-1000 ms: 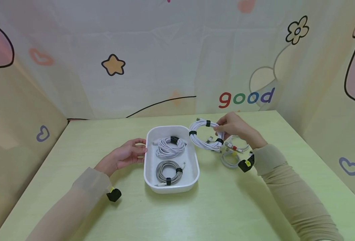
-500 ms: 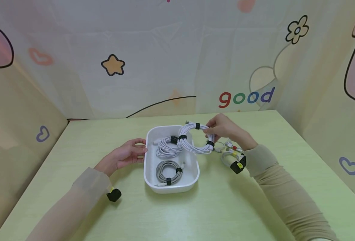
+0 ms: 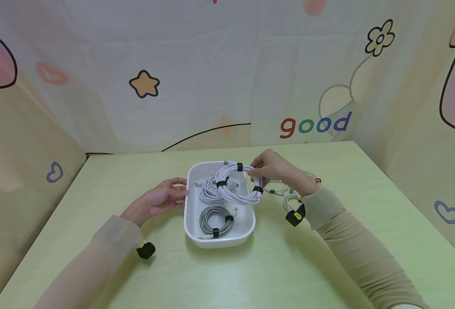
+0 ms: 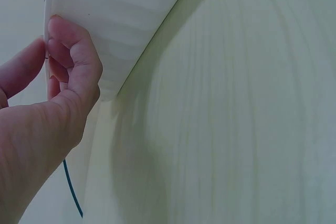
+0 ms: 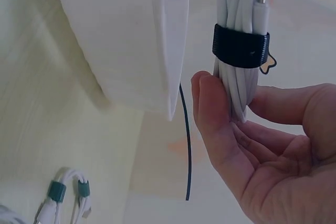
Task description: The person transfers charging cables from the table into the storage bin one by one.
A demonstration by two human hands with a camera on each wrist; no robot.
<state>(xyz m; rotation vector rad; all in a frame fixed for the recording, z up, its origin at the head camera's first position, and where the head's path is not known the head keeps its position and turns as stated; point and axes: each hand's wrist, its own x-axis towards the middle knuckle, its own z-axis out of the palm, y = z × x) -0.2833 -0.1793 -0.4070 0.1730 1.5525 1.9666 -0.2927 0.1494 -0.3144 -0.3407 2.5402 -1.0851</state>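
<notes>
My left hand (image 3: 164, 197) pinches the left rim of a white plastic box (image 3: 220, 243); in the left wrist view its thumb is at the rim, with curled fingers (image 4: 79, 51) against the outer wall. Between thumb and fingers my right hand (image 3: 271, 167) holds a coiled white cable (image 3: 233, 198) bound with several black straps, raised over the box's right side. The right wrist view shows a plug along this cable bundle (image 5: 239, 3) above the strap. Inside the box lie another coiled white cable (image 3: 208, 195), partly covered by the held coil, and a grey cable coil (image 3: 205, 222) nearer the front.
Right of the box, smaller cable coils lie on the pale table (image 3: 219, 283): one with a yellow tie (image 3: 286, 203), one with a dark tie (image 3: 277, 191), and one with a red tie (image 3: 317, 179) partly behind the right hand. A printed curtain (image 3: 212, 86) stands behind.
My right hand has carried the white cable coil leftward, from beside the box to over it. My left hand and the box have stayed in place.
</notes>
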